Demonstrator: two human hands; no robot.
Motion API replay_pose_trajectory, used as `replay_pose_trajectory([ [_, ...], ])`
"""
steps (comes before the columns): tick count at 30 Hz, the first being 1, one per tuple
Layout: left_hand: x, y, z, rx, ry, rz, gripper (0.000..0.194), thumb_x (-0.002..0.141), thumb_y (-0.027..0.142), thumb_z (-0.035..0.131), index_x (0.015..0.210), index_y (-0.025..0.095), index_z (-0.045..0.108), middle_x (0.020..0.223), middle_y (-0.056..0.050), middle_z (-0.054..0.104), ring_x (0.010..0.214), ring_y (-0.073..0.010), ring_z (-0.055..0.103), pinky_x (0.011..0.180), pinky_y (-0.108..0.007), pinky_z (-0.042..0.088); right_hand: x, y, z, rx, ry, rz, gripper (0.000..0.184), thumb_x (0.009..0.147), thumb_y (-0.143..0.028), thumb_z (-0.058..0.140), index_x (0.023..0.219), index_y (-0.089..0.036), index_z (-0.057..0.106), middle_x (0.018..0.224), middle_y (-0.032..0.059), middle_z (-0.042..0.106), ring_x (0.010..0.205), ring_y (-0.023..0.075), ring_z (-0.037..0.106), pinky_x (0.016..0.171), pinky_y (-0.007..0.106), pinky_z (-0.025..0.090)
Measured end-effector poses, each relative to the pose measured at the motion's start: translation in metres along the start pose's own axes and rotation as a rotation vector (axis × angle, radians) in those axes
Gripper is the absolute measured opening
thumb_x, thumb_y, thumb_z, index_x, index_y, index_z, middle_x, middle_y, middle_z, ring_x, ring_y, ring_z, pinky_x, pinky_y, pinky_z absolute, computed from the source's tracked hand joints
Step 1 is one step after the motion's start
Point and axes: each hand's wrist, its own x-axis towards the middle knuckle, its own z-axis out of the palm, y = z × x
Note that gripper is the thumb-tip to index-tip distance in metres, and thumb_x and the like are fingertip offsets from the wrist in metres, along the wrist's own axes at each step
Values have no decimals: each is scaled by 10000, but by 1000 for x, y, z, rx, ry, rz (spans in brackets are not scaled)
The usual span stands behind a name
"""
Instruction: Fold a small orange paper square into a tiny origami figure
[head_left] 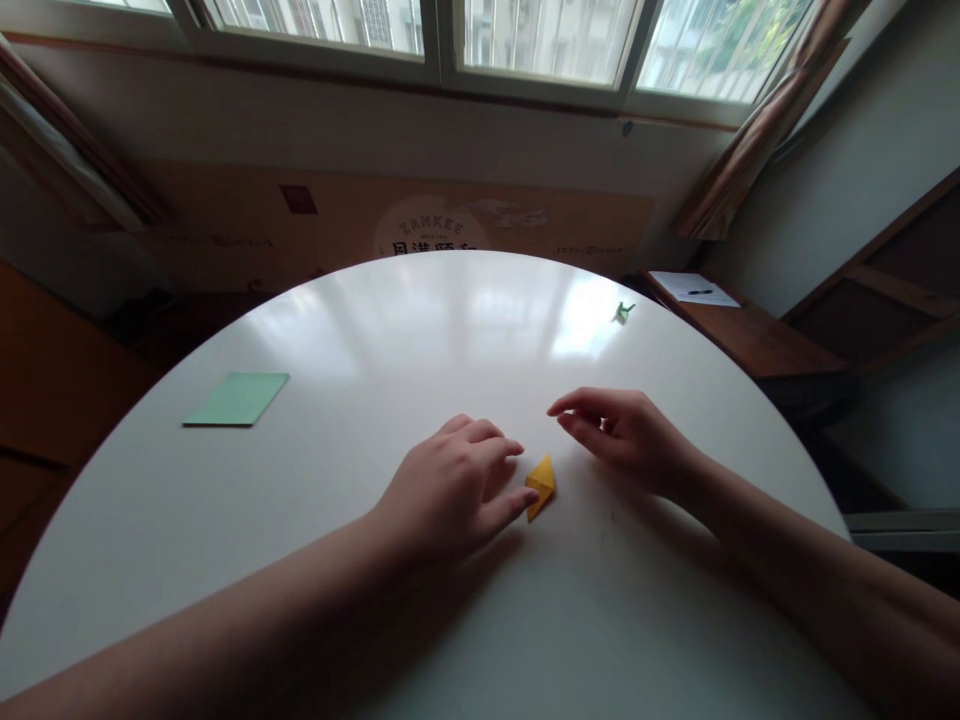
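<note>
A small folded piece of yellow paper (541, 482), kite-like in outline with visible creases, lies on the white round table (315, 560). My left hand (457, 480) rests beside it, with the thumb tip touching its left side and the fingers apart from the thumb. To the right of the paper, my right hand (619, 430) hovers over the table or lightly rests on it. Its fingers are loosely bent, with a gap between index finger and thumb, and nothing shows in them.
A stack of light green paper (238, 399) lies at the table's left. Near the far right edge stands a small green folded figure (623, 312). Beyond it, a brown side table (772, 335) holds white paper (691, 288) and a pen. Windows and curtains are behind.
</note>
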Motion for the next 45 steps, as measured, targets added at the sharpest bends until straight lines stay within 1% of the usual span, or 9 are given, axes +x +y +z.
replay_pose_trajectory([
  [7, 0, 11, 9, 47, 54, 31, 248, 845, 400, 722, 1013, 219, 743, 1076, -69, 689, 1028, -295, 576, 874, -427, 503, 13, 20, 12, 144, 195, 84, 223, 903, -340, 613, 940, -174, 757, 902, 63, 751, 773, 181, 643, 694, 284, 478],
  [15, 2, 7, 9, -91, 90, -34, 188, 779, 346, 778, 958, 290, 796, 1096, -16, 708, 1057, -267, 580, 943, -382, 468, 16, 23, 10, 235, 217, 126, 272, 907, -383, 612, 932, -150, 750, 825, 52, 715, 736, 173, 621, 662, 284, 480],
  [19, 0, 7, 7, -104, 104, -55, 108, 780, 297, 769, 879, 272, 803, 1071, -22, 716, 1056, -249, 604, 961, -357, 463, 20, 18, 10, 218, 160, 218, 216, 952, -341, 646, 962, -133, 702, 835, 21, 677, 744, 148, 629, 708, 297, 528],
  [24, 5, 5, 6, -103, 86, -59, 62, 786, 271, 766, 834, 234, 782, 1043, -47, 714, 1031, -234, 622, 957, -363, 473, 34, 11, 6, 204, 0, 433, 251, 1015, -369, 591, 1075, -132, 650, 944, 37, 671, 741, 133, 649, 670, 286, 573],
  [28, 14, 0, 3, -94, 30, -57, 180, 871, 342, 737, 882, 164, 710, 1021, -57, 702, 984, -215, 641, 924, -421, 507, 39, 3, 6, 174, -50, 496, 265, 1025, -371, 575, 1147, -143, 635, 1001, 53, 674, 764, 137, 658, 676, 289, 584],
  [31, 15, -3, 2, -99, 34, -66, 166, 859, 328, 744, 854, 166, 714, 1005, -51, 704, 973, -216, 644, 917, -416, 511, 33, -5, 11, 128, -48, 440, 264, 1021, -372, 579, 1121, -139, 650, 988, 53, 687, 780, 147, 669, 710, 312, 585],
  [35, 8, -2, 3, -127, 95, -78, 26, 755, 243, 776, 760, 220, 765, 1045, -52, 701, 1037, -242, 626, 941, -358, 489, 23, -17, 13, 39, -37, 253, 144, 927, -263, 665, 982, -161, 751, 956, 62, 747, 893, 208, 692, 847, 357, 542],
  [39, 0, 3, 2, -149, 124, -72, 22, 755, 222, 772, 758, 239, 760, 1066, -45, 695, 1059, -260, 608, 958, -381, 476, 18, -25, 11, -66, -16, 87, 157, 850, -228, 679, 954, -208, 795, 1012, 80, 750, 1009, 274, 654, 939, 409, 471],
  [45, 1, 1, -9, -195, 102, -86, 79, 785, 269, 781, 862, 252, 772, 1086, -51, 701, 1061, -259, 629, 954, -385, 494, 19, -24, 10, -104, -60, -28, 183, 845, -194, 680, 969, -252, 801, 1007, 61, 741, 1016, 256, 644, 934, 390, 472],
])
